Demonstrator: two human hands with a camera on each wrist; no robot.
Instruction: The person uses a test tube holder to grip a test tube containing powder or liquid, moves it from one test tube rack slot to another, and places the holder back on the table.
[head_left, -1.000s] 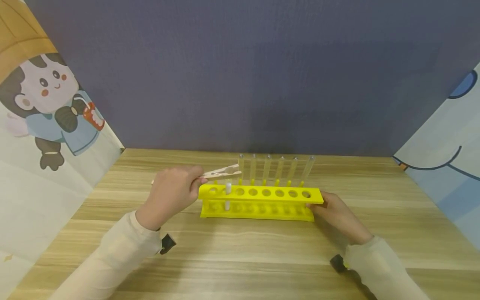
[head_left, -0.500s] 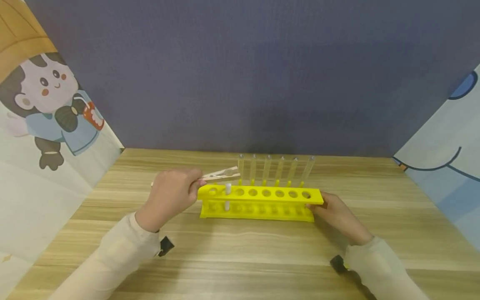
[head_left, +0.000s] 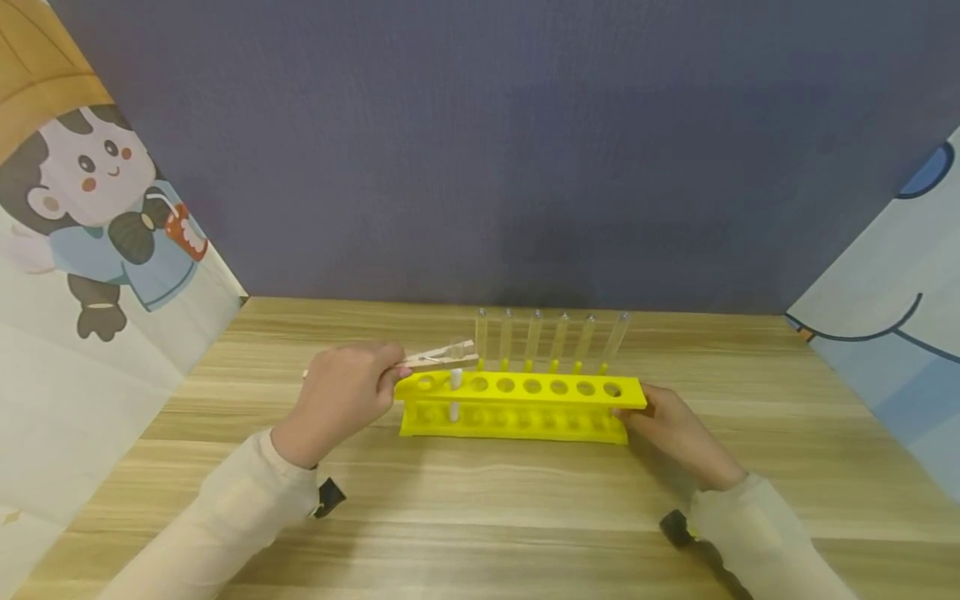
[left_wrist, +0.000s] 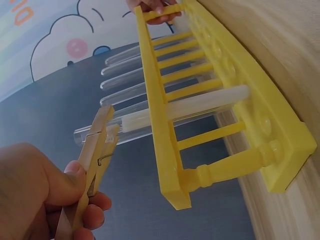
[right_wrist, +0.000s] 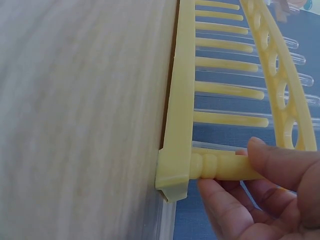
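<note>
In the head view my left hand [head_left: 341,400] holds a wooden test tube clamp [head_left: 438,358] just above the left part of a yellow test tube rack [head_left: 517,433]. The clamp's tips straddle the upper part of a glass test tube [head_left: 454,400], which stands in the rack's second hole from the left. White material fills much of that test tube [left_wrist: 200,105], as the left wrist view shows. Thumb and fingers pinch the wooden clamp [left_wrist: 92,155] behind its spring. My right hand [head_left: 678,429] grips the end post [right_wrist: 227,166] at the rack's right end.
Several clear test tubes [head_left: 533,337] stand upside down on the pegs along the rack's back. Behind the wood-grain table [head_left: 517,517] rises a dark panel [head_left: 480,150]. Cartoon-printed sheets [head_left: 97,200] flank both sides.
My left hand and the wooden test tube clamp have moved slightly down, so the clamp sits lower, nearer the rack's top. The right hand and rack stay in place.
</note>
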